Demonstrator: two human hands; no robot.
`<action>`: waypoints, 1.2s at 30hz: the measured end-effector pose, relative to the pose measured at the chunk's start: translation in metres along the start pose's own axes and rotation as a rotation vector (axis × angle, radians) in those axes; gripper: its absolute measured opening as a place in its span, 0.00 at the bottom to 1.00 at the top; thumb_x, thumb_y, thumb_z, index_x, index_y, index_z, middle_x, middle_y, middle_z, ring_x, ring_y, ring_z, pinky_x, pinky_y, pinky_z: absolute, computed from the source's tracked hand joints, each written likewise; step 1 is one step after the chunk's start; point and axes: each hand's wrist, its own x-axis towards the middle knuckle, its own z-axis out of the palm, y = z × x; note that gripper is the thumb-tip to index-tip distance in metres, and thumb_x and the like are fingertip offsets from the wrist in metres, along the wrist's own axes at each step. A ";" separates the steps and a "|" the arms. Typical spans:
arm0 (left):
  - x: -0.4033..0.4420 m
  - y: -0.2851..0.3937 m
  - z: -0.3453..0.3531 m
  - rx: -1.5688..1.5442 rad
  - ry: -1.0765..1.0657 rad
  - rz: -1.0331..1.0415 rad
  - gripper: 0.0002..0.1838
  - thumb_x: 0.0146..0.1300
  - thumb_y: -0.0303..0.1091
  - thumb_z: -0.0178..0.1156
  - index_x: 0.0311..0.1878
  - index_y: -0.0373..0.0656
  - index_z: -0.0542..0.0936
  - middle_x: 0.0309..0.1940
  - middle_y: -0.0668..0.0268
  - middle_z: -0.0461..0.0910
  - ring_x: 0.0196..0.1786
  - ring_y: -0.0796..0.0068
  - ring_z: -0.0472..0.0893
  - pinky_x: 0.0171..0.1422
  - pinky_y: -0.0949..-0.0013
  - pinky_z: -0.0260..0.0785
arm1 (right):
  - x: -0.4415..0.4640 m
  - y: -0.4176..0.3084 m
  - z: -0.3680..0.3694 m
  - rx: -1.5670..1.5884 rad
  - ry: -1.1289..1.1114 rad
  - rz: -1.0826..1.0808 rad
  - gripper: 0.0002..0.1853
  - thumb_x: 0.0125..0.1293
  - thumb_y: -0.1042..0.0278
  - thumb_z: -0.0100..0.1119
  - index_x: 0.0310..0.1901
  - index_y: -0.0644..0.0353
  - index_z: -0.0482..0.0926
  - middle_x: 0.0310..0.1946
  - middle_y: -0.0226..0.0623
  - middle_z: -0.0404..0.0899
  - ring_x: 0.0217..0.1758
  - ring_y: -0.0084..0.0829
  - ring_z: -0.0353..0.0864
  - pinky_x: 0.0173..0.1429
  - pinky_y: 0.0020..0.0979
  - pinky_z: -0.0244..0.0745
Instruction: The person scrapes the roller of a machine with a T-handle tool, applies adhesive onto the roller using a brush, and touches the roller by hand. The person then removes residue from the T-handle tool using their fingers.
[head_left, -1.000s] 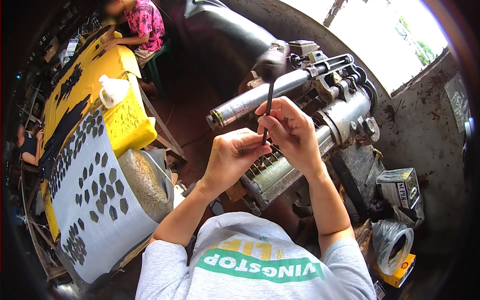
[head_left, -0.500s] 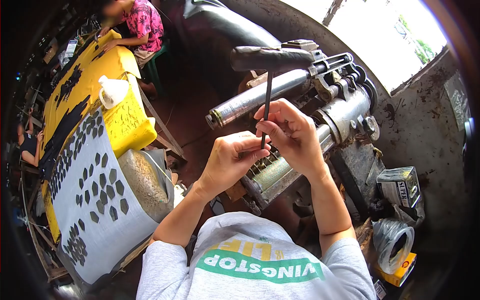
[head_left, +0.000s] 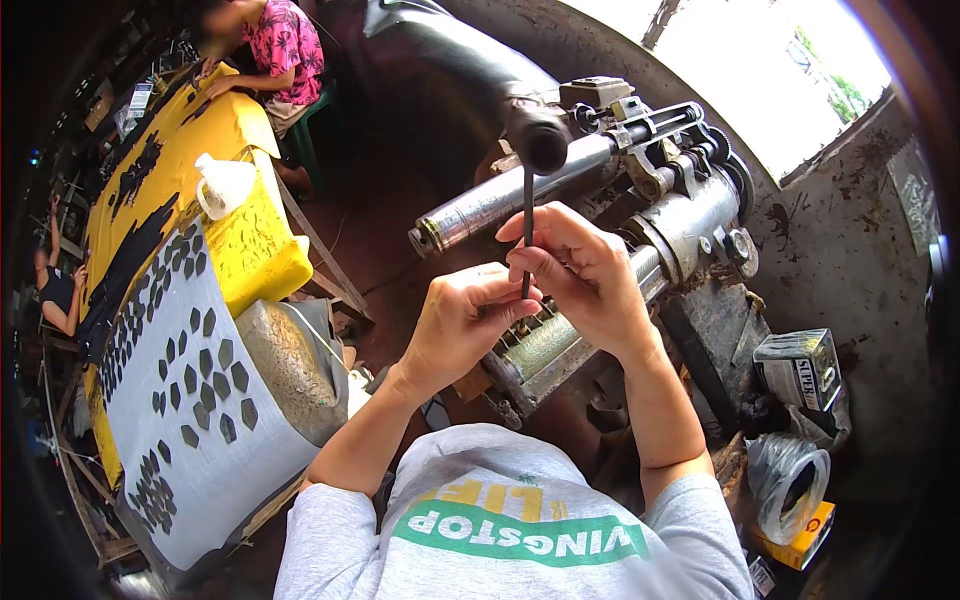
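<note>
Upright in front of me stands a black T-shaped tool (head_left: 529, 205), a thin rod topped by a thick dark cylinder whose round end faces me. My left hand (head_left: 450, 322) pinches the rod's lower end between thumb and fingers. Slightly higher, my right hand (head_left: 588, 278) has its thumb and fingers closed on the same rod. The rod's lowest tip is partly hidden by my fingers. Behind and below both hands is a metal roller machine (head_left: 690, 220), with a long shiny roller (head_left: 510, 198) and a greenish lower roller (head_left: 545, 350).
Left, dark pentagon pieces lie on a grey sheet (head_left: 265, 490) beside yellow material (head_left: 240, 120) and a white jug (head_left: 226, 185). A person in a pink shirt (head_left: 285, 45) sits beyond; another person (head_left: 58, 290) is far left. A tin (head_left: 800, 368) and plastic-wrapped coil (head_left: 787, 490) stand right.
The tool has turned about its rod, so its thick cylinder swung from sideways to end-on toward me. The right fingers have shifted slightly on the rod; the left hand stays about where it was.
</note>
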 end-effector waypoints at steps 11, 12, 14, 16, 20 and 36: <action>0.000 -0.009 0.003 -0.036 0.023 0.094 0.08 0.54 0.23 0.68 0.38 0.34 0.82 0.30 0.61 0.82 0.34 0.75 0.82 0.39 0.73 0.73 | -0.002 -0.002 -0.001 0.091 -0.022 -0.029 0.12 0.63 0.79 0.58 0.48 0.62 0.76 0.26 0.36 0.79 0.29 0.19 0.78 0.35 0.24 0.73; 0.000 -0.009 0.002 -0.049 0.007 0.103 0.09 0.54 0.23 0.68 0.38 0.34 0.82 0.31 0.61 0.82 0.34 0.75 0.82 0.40 0.73 0.73 | -0.002 -0.004 -0.001 0.111 -0.037 -0.036 0.13 0.63 0.80 0.56 0.49 0.62 0.76 0.27 0.37 0.79 0.30 0.20 0.78 0.36 0.24 0.74; 0.001 -0.004 -0.001 -0.016 -0.026 0.089 0.10 0.53 0.24 0.69 0.39 0.34 0.82 0.31 0.61 0.82 0.34 0.75 0.81 0.40 0.73 0.73 | -0.003 -0.002 -0.004 0.040 -0.083 -0.035 0.17 0.63 0.81 0.54 0.54 0.62 0.74 0.26 0.41 0.77 0.28 0.29 0.78 0.35 0.28 0.74; 0.001 -0.002 -0.003 0.027 -0.031 0.102 0.11 0.52 0.24 0.70 0.39 0.35 0.82 0.31 0.62 0.82 0.34 0.76 0.81 0.40 0.73 0.73 | -0.002 -0.003 -0.002 -0.052 -0.045 -0.086 0.16 0.62 0.80 0.55 0.53 0.62 0.74 0.25 0.41 0.75 0.26 0.34 0.77 0.34 0.30 0.73; -0.005 -0.005 -0.002 -0.026 0.045 0.022 0.12 0.51 0.24 0.70 0.40 0.36 0.83 0.29 0.62 0.82 0.32 0.78 0.80 0.39 0.74 0.73 | -0.005 -0.006 0.005 -0.087 -0.040 -0.072 0.14 0.62 0.79 0.57 0.50 0.62 0.73 0.26 0.41 0.74 0.26 0.39 0.76 0.32 0.33 0.71; -0.004 0.001 -0.001 0.072 0.055 0.102 0.12 0.53 0.23 0.70 0.42 0.35 0.83 0.35 0.62 0.83 0.35 0.77 0.82 0.44 0.75 0.74 | -0.009 -0.006 0.001 -0.164 -0.076 -0.190 0.19 0.58 0.82 0.58 0.53 0.67 0.73 0.41 0.50 0.79 0.41 0.49 0.81 0.45 0.36 0.76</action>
